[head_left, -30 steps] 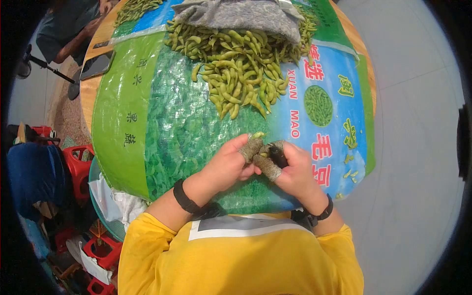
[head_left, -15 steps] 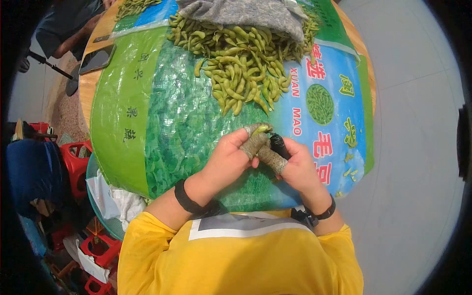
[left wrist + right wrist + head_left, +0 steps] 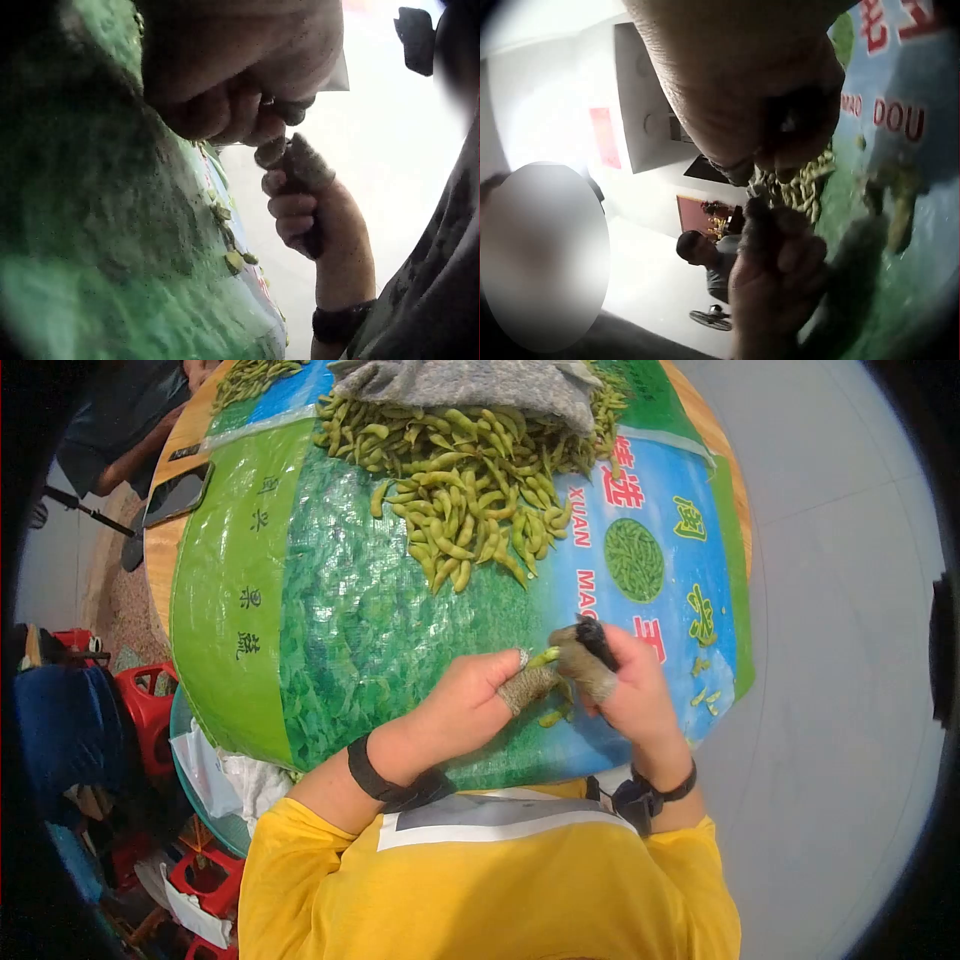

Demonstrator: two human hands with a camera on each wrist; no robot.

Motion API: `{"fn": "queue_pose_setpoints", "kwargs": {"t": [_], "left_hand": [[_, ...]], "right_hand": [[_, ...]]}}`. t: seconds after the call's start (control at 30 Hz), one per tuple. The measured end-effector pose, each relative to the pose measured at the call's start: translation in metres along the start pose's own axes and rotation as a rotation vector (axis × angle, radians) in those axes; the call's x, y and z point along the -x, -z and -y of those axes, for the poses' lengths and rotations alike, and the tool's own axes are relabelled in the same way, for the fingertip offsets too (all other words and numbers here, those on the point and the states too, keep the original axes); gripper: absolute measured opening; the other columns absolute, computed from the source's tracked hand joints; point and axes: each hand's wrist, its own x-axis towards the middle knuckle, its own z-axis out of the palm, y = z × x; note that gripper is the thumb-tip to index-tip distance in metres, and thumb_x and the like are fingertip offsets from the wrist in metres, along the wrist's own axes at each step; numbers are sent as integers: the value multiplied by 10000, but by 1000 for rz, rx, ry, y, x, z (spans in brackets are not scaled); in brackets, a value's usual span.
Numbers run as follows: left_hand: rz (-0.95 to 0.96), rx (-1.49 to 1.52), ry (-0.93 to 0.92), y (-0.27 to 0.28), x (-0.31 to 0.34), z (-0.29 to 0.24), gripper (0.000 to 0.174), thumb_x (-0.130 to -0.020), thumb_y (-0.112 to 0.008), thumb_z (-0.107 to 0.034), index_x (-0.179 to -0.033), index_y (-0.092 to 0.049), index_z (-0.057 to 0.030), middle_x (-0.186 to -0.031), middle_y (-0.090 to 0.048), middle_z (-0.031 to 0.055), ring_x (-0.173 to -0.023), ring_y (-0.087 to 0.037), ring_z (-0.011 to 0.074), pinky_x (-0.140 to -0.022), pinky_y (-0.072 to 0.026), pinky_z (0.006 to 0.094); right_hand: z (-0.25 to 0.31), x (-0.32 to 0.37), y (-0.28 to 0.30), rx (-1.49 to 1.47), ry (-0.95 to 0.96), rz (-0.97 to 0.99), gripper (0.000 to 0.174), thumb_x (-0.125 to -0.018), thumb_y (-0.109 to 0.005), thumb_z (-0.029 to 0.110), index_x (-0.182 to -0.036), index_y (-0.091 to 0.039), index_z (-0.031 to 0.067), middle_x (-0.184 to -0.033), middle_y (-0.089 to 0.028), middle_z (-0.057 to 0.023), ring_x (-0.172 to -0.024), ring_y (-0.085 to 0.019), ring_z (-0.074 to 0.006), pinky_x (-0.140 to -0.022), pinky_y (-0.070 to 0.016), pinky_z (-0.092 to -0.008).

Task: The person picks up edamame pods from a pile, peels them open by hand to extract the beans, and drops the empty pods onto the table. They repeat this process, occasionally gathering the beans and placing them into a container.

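In the head view, my left hand [image 3: 465,695] pinches a green edamame pod [image 3: 545,657] between thumb and forefinger. Grey-brown wraps cover the thumbs and some fingers of both hands. My right hand [image 3: 640,685] grips a black-handled tool [image 3: 592,638], its wrapped thumb overlapping the pod's right end; the tool's working end is hidden. Just below the hands are blurred green pod pieces [image 3: 553,715]. The left wrist view has the right hand [image 3: 300,202] with fingers curled round a dark handle. A large heap of pods [image 3: 470,510] lies beyond both hands.
A printed plastic sack [image 3: 350,620] covers the round wooden table. Grey cloth [image 3: 480,388] lies over the heap's back. A phone [image 3: 178,495] rests at the left edge, small pod scraps [image 3: 705,695] at the right. Red stools [image 3: 150,695] and a green basin [image 3: 185,735] stand left.
My right hand has drawn away to the right from the left hand, which has dropped slightly nearer my body. Green pod pieces now show below the hands. The whole head view has shifted a little.
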Motion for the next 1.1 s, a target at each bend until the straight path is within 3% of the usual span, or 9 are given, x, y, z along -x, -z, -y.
{"fn": "queue_pose_setpoints", "kwargs": {"t": [0.13, 0.2, 0.3, 0.5, 0.6, 0.7, 0.93, 1.03, 1.1], "left_hand": [[24, 40, 15, 3, 0, 6, 209, -913, -519, -234, -824, -562, -49, -658, -508, -29, -592, -434, 59, -529, -366, 221], [69, 430, 130, 7, 1, 2, 180, -909, -521, -233, -857, -566, -67, -678, -520, -31, -584, -430, 50, -509, -338, 203], [80, 587, 308, 13, 2, -3, 151, -906, -504, -160, -942, -579, -33, -714, -537, -19, -654, -472, 60, -606, -398, 205], [-175, 250, 101, 5, -2, 2, 128, -887, -534, -128, -953, -584, -31, -730, -574, -7, -660, -518, 62, -597, -425, 217], [-132, 69, 100, 6, -1, 7, 124, -871, -544, -109, -948, -591, -25, -732, -592, 19, -662, -545, 74, -596, -444, 239], [-90, 13, 97, 8, -3, 4, 125, -855, -551, -94, -943, -596, -16, -725, -602, 46, -647, -560, 98, -593, -452, 254], [-94, 50, 45, 5, -4, 7, 119, -845, -552, -85, -935, -602, -26, -704, -599, 53, -634, -572, 124, -579, -456, 270], [-139, -37, 63, 5, -3, 5, 103, -833, -572, -87, -899, -608, -16, -724, -601, 84, -644, -584, 168, -576, -459, 287], [-190, -244, -77, 6, -3, 7, 77, -796, -602, -79, -840, -603, -16, -714, -583, 127, -624, -577, 263, -556, -457, 326]], "right_hand": [[-4, -10, -7, -177, -48, 95, 182, -852, -625, 213, -948, -621, 59, -667, -558, 43, -511, -454, -21, -447, -343, -182], [-3, -11, -7, -161, -47, 96, 179, -855, -621, 212, -946, -621, 58, -666, -555, 47, -513, -453, -21, -449, -343, -184], [-5, -12, -5, -165, -37, 120, 185, -865, -604, 208, -963, -611, 51, -661, -556, 39, -520, -460, -31, -456, -356, -195], [6, 4, -7, 29, 12, 131, 287, -885, -541, 169, -1130, -525, 21, -756, -616, -63, -648, -596, -121, -572, -467, -263], [7, 5, -4, 200, 74, 215, 379, -814, -556, 93, -1179, -488, 19, -919, -629, -174, -821, -638, -279, -703, -487, -327], [6, 3, -3, 111, 59, 256, 398, -801, -556, 82, -1187, -481, 21, -934, -629, -170, -858, -628, -291, -719, -484, -331], [-3, 0, 1, 49, 28, 282, 412, -814, -524, 63, -1220, -460, 30, -870, -628, -118, -783, -618, -212, -693, -474, -306], [-1, -1, 0, -48, 7, 315, 409, -848, -485, 57, -1254, -441, 46, -806, -593, -51, -717, -570, -141, -668, -464, -281], [9, -2, 0, -112, -121, 364, 398, -885, -441, 70, -1283, -420, 66, -767, -543, -8, -659, -504, -91, -604, -442, -248]]}}
